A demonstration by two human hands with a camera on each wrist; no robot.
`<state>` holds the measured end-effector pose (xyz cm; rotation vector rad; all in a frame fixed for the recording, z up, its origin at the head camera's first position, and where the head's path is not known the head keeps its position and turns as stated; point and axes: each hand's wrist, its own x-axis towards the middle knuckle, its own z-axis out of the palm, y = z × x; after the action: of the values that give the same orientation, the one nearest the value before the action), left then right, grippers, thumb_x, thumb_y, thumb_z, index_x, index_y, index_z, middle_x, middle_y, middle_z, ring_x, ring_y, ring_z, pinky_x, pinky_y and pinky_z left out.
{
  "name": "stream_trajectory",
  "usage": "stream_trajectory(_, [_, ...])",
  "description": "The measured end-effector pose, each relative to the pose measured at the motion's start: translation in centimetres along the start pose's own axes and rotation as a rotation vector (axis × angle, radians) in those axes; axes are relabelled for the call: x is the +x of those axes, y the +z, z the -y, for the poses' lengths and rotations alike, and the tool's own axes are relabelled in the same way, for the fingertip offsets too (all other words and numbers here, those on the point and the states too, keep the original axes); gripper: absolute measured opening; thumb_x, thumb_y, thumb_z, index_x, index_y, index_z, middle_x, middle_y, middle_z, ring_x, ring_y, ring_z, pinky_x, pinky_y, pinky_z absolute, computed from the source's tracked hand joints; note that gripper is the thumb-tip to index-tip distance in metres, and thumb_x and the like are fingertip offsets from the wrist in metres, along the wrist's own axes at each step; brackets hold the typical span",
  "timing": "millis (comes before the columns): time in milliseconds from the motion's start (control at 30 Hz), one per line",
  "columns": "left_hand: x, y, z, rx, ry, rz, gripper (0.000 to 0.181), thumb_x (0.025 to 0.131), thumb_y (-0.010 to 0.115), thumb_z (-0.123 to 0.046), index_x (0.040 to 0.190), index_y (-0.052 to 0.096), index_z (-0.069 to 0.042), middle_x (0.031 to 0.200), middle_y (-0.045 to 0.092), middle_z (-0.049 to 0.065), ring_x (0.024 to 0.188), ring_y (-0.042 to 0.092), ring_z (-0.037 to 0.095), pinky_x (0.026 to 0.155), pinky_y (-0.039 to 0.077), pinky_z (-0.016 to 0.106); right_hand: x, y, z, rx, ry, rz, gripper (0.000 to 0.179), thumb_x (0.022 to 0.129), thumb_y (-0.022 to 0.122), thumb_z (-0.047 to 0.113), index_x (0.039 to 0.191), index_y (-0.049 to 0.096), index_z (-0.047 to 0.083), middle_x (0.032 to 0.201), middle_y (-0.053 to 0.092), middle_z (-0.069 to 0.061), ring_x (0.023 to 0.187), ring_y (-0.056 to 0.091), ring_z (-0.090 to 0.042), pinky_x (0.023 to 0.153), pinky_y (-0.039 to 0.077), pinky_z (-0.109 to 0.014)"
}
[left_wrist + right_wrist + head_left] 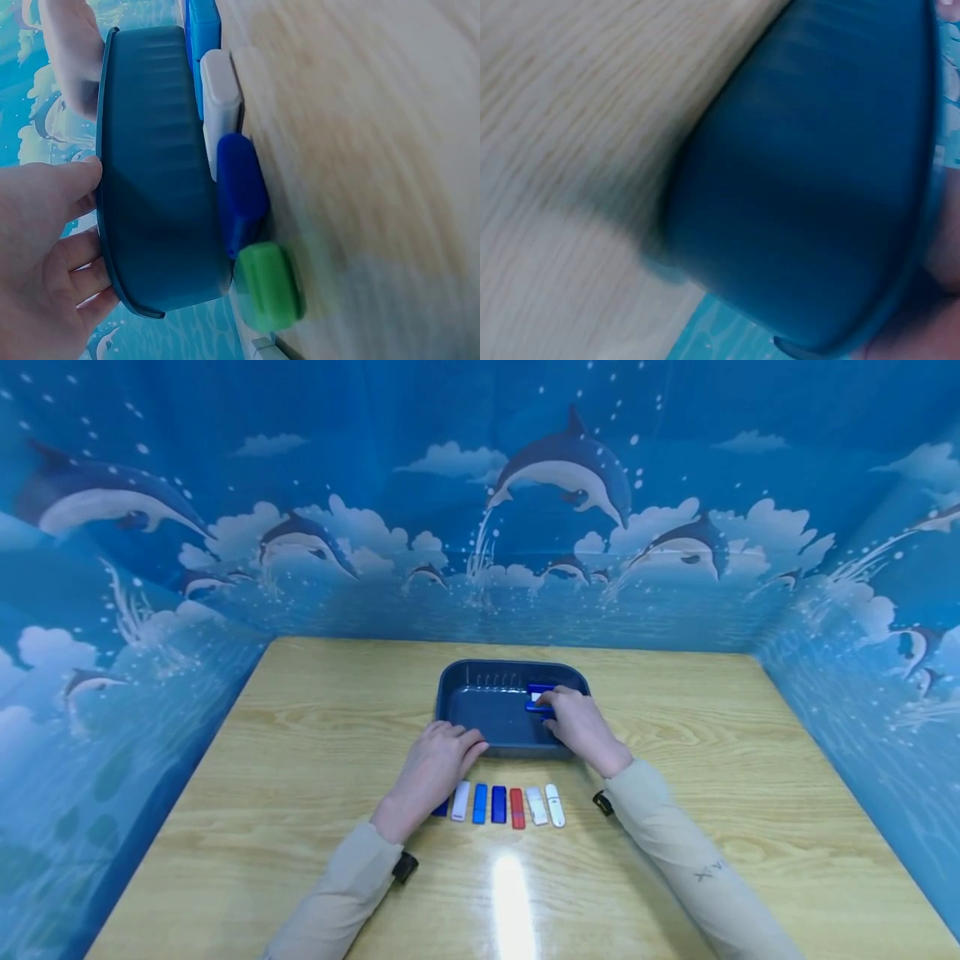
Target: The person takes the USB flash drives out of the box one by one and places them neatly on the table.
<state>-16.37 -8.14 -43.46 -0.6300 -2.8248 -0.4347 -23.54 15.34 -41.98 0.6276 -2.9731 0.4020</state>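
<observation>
Inside a dark blue plastic tray (480,748), my right hand (577,727) pinches a blue USB stick (534,707) near the right wall. Just behind it in the tray lies a blue and white piece (537,690), partly covered by the fingers. My left hand (435,764) grips the front left corner of the rim; the left wrist view shows its thumb and fingers (86,277) at the rim. The right wrist view has mostly the tray's outer wall (802,180); the held stick is hidden there.
In front of the tray runs a row of USB sticks: lavender (461,800), light blue (480,803), dark blue (498,804), red (517,808) and two white ones (555,806). A green one (268,287) stands at the left end. Dolphin-print curtains (480,602) enclose the wooden table (337,693).
</observation>
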Motion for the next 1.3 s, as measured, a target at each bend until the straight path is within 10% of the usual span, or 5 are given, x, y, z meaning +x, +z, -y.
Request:
stream_trajectory(500, [0.1, 0.0, 0.1, -0.001, 0.013, -0.021, 0.022, 0.104, 0.06, -0.031, 0.107, 0.076, -0.017, 0.102, 0.076, 0.001, 0.097, 0.07, 0.02, 0.108, 0.047, 0.045, 0.9, 0.9, -0.7, -0.071, 0.0, 0.065, 0.018, 0.083, 0.082, 0.005, 0.1, 0.078, 0.003, 0.099, 0.074, -0.017, 0.089, 0.071, -0.031, 0.071, 0.06, -0.042])
stream_trajectory(833, [0.1, -0.1, 0.1, 0.006, 0.018, -0.014, 0.024, 0.104, 0.058, -0.033, 0.108, 0.076, -0.017, 0.101, 0.076, 0.0, 0.097, 0.07, 0.019, 0.108, 0.047, 0.044, 1.1, 1.3, -0.7, -0.009, 0.052, 0.042, 0.034, 0.082, 0.057, -0.012, 0.105, 0.078, 0.002, 0.1, 0.074, -0.02, 0.053, 0.05, -0.017, 0.044, 0.039, -0.028])
stream_trajectory(1100, [0.1, 0.0, 0.2, 0.002, 0.022, -0.017, 0.023, 0.104, 0.059, -0.033, 0.108, 0.076, -0.017, 0.101, 0.076, 0.0, 0.096, 0.069, 0.019, 0.107, 0.048, 0.045, 0.5, 0.8, -0.5, 0.144, 0.039, -0.173, 0.018, 0.093, 0.071, 0.001, 0.11, 0.075, 0.004, 0.112, 0.073, -0.017, 0.097, 0.071, -0.031, 0.082, 0.058, -0.047])
stream_trajectory(1300, [0.0, -0.1, 0.2, -0.003, 0.044, -0.039, 0.024, 0.104, 0.058, -0.032, 0.106, 0.076, -0.017, 0.098, 0.075, -0.001, 0.093, 0.069, 0.018, 0.106, 0.048, 0.043, -1.1, -0.9, 0.4, 0.296, 0.08, -0.276, 0.022, 0.094, 0.072, 0.006, 0.116, 0.074, 0.007, 0.111, 0.074, -0.015, 0.083, 0.071, -0.026, 0.061, 0.056, -0.035])
